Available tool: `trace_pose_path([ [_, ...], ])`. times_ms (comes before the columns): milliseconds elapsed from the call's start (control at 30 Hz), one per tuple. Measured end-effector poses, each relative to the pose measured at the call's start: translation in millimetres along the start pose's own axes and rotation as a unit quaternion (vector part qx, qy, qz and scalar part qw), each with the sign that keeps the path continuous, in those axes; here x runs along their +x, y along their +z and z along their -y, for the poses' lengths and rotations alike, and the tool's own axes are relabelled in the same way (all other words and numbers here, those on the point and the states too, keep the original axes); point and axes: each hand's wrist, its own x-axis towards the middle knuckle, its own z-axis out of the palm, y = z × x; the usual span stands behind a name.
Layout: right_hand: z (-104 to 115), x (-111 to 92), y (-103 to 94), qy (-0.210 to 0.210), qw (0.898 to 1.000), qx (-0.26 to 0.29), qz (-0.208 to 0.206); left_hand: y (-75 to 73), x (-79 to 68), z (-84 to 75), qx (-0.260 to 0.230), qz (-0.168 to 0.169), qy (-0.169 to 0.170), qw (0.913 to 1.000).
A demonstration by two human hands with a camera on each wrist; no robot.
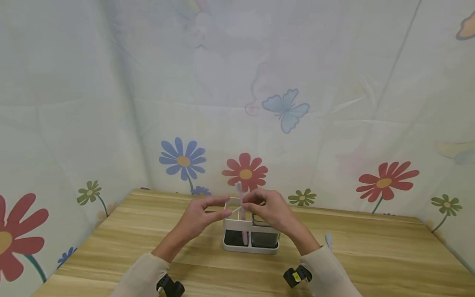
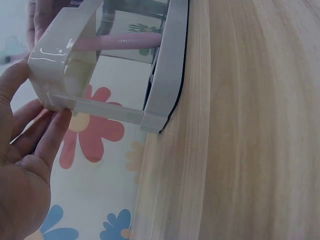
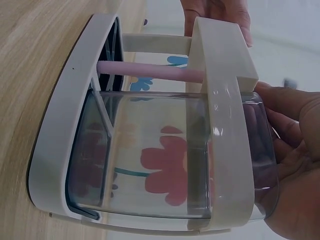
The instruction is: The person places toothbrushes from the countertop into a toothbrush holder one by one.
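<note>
A white toothbrush holder (image 1: 237, 225) stands on the table, its upper frame raised over a base with a dark inset. My left hand (image 1: 196, 217) grips the left corner of the upper frame between thumb and fingers. A pink toothbrush (image 2: 132, 41) is upright in the left part of the holder, bristle end up, handle end down at the base. Thumb and forefinger of my right hand (image 1: 272, 209) pinch it just above the frame. Beside it, a clear cup (image 3: 150, 155) sits in the right part, its rim partly behind the right hand.
A light blue toothbrush (image 1: 328, 240) lies on the wooden table (image 1: 375, 255) to the right, partly hidden by the right sleeve. Behind the table hangs a pale cloth backdrop (image 1: 208, 103) with printed flowers and a butterfly. Wrist cameras (image 1: 297, 276) are strapped to both forearms.
</note>
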Motion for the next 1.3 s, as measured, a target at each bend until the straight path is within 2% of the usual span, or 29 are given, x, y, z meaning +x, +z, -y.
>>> trace_pose_path([
  [133, 1, 0, -0.9, -0.009, 1.000, -0.003, -0.002, -0.6, -0.7, -0.9, 0.002, -0.002, -0.004, 1.0000],
  [300, 4, -1, -6.6, 0.001, 1.000, -0.005, -0.011, -1.0, -1.4, -1.5, -0.006, -0.004, -0.001, 1.0000],
  [467, 9, -6, -17.8, 0.001, 1.000, 0.023, -0.021, 0.8, -1.4, 1.0, -0.009, -0.002, 0.001, 1.0000],
  [700, 21, -15, -28.6, -0.022, 0.998, 0.047, -0.040, 3.8, -2.3, 3.1, -0.014, 0.002, 0.011, 0.9998],
  [967, 14, -32, -43.3, -0.039, 0.996, 0.002, -0.074, 3.5, -1.7, 1.7, -0.018, -0.001, 0.019, 0.9997],
  [1133, 6, -43, -54.9, -0.026, 0.995, -0.017, -0.093, 2.3, -0.9, 2.1, -0.007, -0.003, 0.020, 0.9998],
  [1300, -1, -54, -64.4, -0.017, 0.995, -0.021, -0.093, 1.3, -1.1, 2.0, -0.005, -0.005, 0.021, 0.9998],
])
